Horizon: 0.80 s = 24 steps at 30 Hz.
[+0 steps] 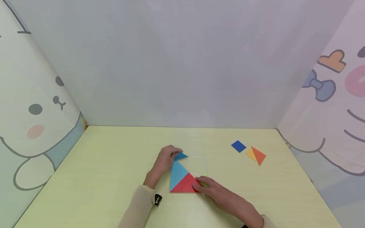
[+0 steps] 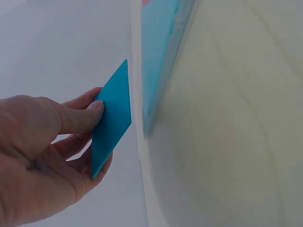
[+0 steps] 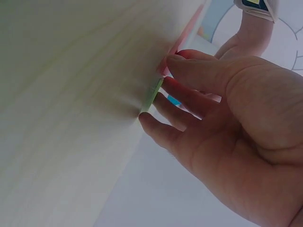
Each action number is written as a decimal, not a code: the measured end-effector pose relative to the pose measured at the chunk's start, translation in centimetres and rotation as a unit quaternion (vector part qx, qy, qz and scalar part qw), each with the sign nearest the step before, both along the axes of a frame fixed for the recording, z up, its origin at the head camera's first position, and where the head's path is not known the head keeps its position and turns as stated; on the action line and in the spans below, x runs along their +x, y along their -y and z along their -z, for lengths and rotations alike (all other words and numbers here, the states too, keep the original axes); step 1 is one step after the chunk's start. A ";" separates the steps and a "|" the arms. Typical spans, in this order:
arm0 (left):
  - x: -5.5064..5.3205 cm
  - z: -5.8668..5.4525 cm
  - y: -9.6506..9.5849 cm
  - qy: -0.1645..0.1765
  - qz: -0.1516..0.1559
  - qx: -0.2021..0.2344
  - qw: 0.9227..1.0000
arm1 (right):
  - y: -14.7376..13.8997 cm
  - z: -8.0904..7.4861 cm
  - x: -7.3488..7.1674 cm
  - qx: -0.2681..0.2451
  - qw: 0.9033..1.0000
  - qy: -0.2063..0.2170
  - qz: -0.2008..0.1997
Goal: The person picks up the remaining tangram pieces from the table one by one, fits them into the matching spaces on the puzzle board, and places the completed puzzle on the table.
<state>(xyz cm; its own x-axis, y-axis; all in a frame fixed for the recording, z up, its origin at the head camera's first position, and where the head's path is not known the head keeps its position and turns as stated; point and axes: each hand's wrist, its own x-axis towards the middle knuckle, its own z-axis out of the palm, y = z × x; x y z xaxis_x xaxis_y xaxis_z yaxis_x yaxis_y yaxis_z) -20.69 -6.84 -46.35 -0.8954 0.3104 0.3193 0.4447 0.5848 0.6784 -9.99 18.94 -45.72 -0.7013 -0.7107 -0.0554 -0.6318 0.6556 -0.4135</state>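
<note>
My left hand (image 1: 165, 160) pinches a teal-blue tangram parallelogram (image 2: 113, 120) between thumb and fingers. In the head view it is just above the top corner of a light blue triangle (image 1: 177, 174). That triangle lies edge to edge with a red triangle (image 1: 183, 186) on the table. The fingers of my right hand (image 1: 218, 192) are extended, with the thumb at the red triangle's right end. A small green piece (image 3: 152, 95) shows beside the red one in the right wrist view, mostly covered by the right fingers.
On the right of the pale wooden table (image 1: 114, 158) lie a dark blue square (image 1: 238, 146), an orange triangle (image 1: 259, 155) and a yellow piece (image 1: 251, 154) partly under the orange one. A pale back wall (image 1: 182, 63) and cartoon-printed side panels (image 1: 34, 79) enclose the table.
</note>
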 end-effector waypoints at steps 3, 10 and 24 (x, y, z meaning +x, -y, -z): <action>0.0 0.0 -0.3 0.008 0.014 -0.005 1.000 | 0.0 0.0 0.0 0.002 1.000 0.006 0.004; -0.1 0.0 -0.9 0.028 0.042 -0.007 0.999 | 0.1 0.0 0.1 0.009 1.000 0.021 0.016; -0.4 -0.1 -1.7 0.073 0.068 -0.035 0.994 | 0.1 0.2 0.0 0.002 0.999 -0.034 -0.021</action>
<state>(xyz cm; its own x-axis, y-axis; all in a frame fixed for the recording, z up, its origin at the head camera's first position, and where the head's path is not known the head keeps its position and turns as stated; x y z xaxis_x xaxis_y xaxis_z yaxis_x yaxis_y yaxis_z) -21.07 -5.11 -46.29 -0.8793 0.4479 0.1621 0.4217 0.5738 0.7021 -10.02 18.88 -45.93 -0.6733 -0.7393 -0.0107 -0.6855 0.6296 -0.3658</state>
